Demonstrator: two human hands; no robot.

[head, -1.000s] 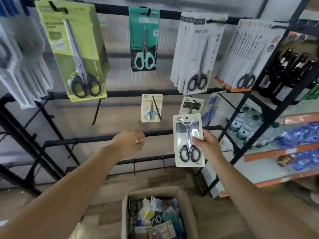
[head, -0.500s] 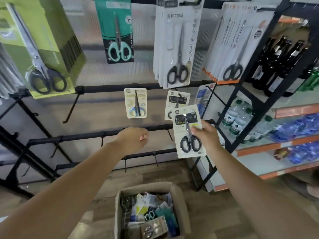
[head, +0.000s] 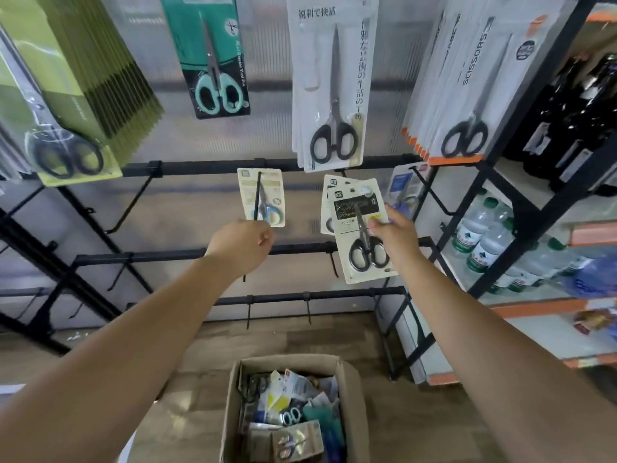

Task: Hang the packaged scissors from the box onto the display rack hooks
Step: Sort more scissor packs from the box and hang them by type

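Between hands, small scissors pack (head: 261,197) hanging already. Right hand (head: 395,235) pinching black scissors pack (head: 362,230), lifting toward hook. Left hand (head: 241,243) curling, gripping nothing. Below hands, box (head: 349,409) holding many packs, waiting.

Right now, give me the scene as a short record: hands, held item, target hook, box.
right hand: pinches the black-handled scissors pack by its right edge, raised at the middle rail
left hand: curled, holding nothing, below the blue-handled scissors pack
target: matching pack hanging directly behind the held one; whether the held pack's hole is on the hook cannot be told
box: open cardboard, on the floor between the arms, more packaged scissors inside
rack: black rails, several bare hooks lower down
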